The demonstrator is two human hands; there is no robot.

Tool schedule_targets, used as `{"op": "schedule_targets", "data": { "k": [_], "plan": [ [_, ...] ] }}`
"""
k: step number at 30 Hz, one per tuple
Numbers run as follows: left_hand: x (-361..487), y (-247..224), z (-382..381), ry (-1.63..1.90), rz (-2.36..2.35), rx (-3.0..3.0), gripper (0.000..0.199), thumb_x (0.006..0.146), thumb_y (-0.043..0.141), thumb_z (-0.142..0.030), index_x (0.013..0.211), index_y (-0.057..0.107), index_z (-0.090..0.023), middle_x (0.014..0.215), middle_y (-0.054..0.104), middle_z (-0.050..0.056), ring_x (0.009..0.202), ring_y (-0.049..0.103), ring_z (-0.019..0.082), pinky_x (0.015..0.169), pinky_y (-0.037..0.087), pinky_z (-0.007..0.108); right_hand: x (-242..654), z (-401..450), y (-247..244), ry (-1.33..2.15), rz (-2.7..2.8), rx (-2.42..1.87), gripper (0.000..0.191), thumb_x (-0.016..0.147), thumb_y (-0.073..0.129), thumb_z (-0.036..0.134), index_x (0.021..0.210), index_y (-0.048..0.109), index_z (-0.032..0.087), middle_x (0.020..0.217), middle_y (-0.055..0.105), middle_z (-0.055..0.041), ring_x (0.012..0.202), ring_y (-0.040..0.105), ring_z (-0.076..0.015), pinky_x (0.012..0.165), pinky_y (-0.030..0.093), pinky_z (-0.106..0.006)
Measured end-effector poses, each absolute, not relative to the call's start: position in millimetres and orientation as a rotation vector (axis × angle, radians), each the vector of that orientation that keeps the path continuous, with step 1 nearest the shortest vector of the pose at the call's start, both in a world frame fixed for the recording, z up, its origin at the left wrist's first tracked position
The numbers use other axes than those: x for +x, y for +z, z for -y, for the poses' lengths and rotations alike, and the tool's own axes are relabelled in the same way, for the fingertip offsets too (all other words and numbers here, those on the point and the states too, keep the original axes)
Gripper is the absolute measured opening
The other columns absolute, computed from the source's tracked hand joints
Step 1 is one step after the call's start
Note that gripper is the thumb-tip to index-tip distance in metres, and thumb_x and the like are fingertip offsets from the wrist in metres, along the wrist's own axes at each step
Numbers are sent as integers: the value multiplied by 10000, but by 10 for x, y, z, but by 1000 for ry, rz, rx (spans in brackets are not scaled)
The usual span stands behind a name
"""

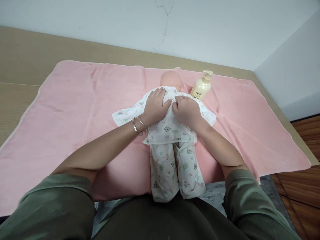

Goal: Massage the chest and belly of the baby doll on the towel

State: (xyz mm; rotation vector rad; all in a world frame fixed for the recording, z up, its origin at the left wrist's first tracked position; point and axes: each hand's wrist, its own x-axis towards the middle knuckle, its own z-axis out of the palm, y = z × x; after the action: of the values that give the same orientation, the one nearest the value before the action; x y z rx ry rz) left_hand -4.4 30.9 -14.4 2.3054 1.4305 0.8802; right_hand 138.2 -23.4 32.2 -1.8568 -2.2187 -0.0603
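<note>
A baby doll (pixel 171 80) lies on a pink blanket (pixel 75 100), its bare head toward the wall. It wears a white printed top (pixel 167 130) and matching trousers (pixel 163 166), whose legs reach the blanket's near edge. My left hand (pixel 157 105), with two bracelets at the wrist, rests flat on the left of the chest, fingers extended. On the right of the chest lies my right hand (pixel 186 110), its fingers bent against the top near the collar; what they hold, if anything, is hidden.
A cream pump bottle (pixel 202 87) stands on the blanket right of the doll's head. The wooden table (pixel 100 50) meets a white wall behind. Brown wood panels are at the right.
</note>
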Motion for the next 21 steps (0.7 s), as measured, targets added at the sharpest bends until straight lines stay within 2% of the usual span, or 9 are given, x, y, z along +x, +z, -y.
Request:
{"op": "schedule_targets", "data": {
  "k": [3,6,8,15,21],
  "plan": [
    [-34,-184,-287,957,-1438,2285,547,904,426,-385,1369,529,-116,1442,549,154,1364,468,334,1193,321,514,1405,158,253,20,2185,-1824,401,986,335,258,1194,633,88,1254,682,-173,1227,592,-294,1063,446,-421],
    [-27,-202,-266,977,-1437,2274,542,906,427,-389,1367,537,-125,1453,542,149,1380,451,335,1201,310,518,1424,59,165,88,2139,-1833,530,977,364,269,1432,449,10,1519,470,-196,1452,385,-301,1221,272,-464],
    [-24,-195,-257,969,-1442,2280,539,906,426,-386,1363,542,-124,1448,548,146,1379,453,331,1202,310,516,1430,21,129,108,2121,-1847,567,972,360,268,1466,400,-6,1552,421,-197,1482,337,-302,1246,214,-475],
    [-4,-132,-219,874,-1521,2323,558,908,395,-342,1379,523,-72,1464,534,150,1386,450,294,1211,311,450,1432,19,123,159,2104,-1845,578,963,348,278,1472,401,10,1558,409,-200,1484,339,-297,1249,205,-501],
    [-15,-150,-225,906,-1502,2333,535,901,403,-337,1359,541,-97,1439,560,137,1366,473,293,1195,334,456,1430,9,133,180,2118,-1869,586,962,363,268,1483,383,0,1572,386,-200,1498,304,-306,1257,188,-487]
  ]
}}
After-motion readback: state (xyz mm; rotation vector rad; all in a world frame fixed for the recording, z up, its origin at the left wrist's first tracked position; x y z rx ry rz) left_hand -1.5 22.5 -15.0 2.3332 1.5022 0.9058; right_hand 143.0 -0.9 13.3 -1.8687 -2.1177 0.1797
